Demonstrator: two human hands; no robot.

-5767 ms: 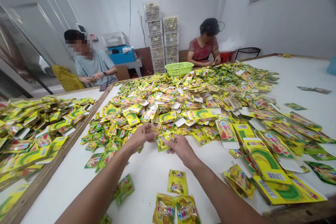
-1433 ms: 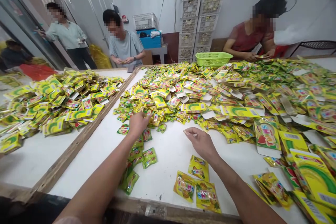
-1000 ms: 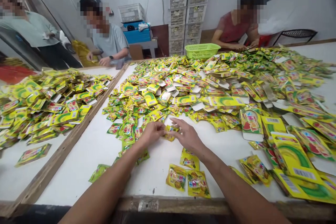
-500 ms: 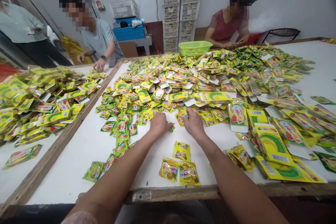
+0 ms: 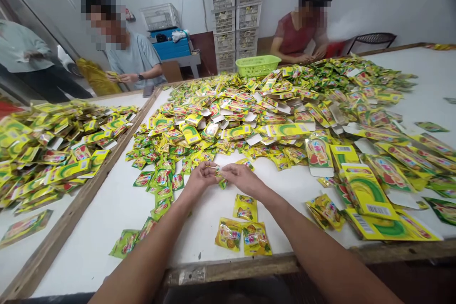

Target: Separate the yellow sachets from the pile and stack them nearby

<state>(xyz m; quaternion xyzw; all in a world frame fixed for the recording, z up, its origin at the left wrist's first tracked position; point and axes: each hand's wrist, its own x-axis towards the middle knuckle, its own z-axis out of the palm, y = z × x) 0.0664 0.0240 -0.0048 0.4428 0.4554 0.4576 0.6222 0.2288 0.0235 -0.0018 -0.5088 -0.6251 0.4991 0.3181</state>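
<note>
My left hand [image 5: 202,179] and my right hand [image 5: 242,179] meet over the white table, fingertips together. Between them is a small green-and-yellow sachet [image 5: 223,184], mostly covered by the fingers of both. Just below lie three yellow sachets with fruit pictures, one of them a pineapple sachet [image 5: 257,238]. Beside my left forearm runs a trail of green watermelon sachets [image 5: 164,193]. Beyond my hands rises a heap of yellow flat boxes [image 5: 235,132] mixed with sachets. A watermelon-printed box [image 5: 318,156] leans at its near right side.
A wooden strip [image 5: 76,204] divides the table, with another box heap [image 5: 64,152] on its left. More boxes [image 5: 370,194] lie near my right arm. At the back are a green basket [image 5: 258,65], stacked crates [image 5: 223,19] and two seated co-workers; another person stands far left.
My hands have come together, the right moving left to meet the left at the green sachet. The co-worker at left has raised their hands from the heap, now holding something yellow.
</note>
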